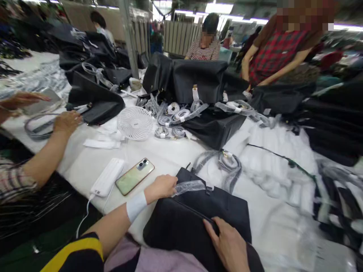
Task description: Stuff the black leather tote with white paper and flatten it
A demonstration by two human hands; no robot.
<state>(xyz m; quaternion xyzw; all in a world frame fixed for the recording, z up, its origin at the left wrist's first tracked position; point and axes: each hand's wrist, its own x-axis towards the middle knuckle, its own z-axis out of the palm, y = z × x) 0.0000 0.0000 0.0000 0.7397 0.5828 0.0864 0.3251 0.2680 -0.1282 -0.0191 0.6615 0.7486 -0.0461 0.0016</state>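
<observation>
Your left hand (pixel 162 187) pinches the black handbag's (pixel 210 211) plastic-wrapped strap (pixel 189 186); your right hand (pixel 228 243), fingers pressed together, steadies its top edge. Next, probably peel the wrap carefully.

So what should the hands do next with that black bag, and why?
Probably the left hand should pull the plastic-wrapped strap clear of the black bag, since it pinches the wrap at the bag's top edge while the right hand presses the bag steady.

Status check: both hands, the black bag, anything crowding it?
Left hand pinching plastic-wrapped handle of black bag. Right hand flat on bag's near edge. Phone and power bank just left; co-worker's hand apart.
</observation>
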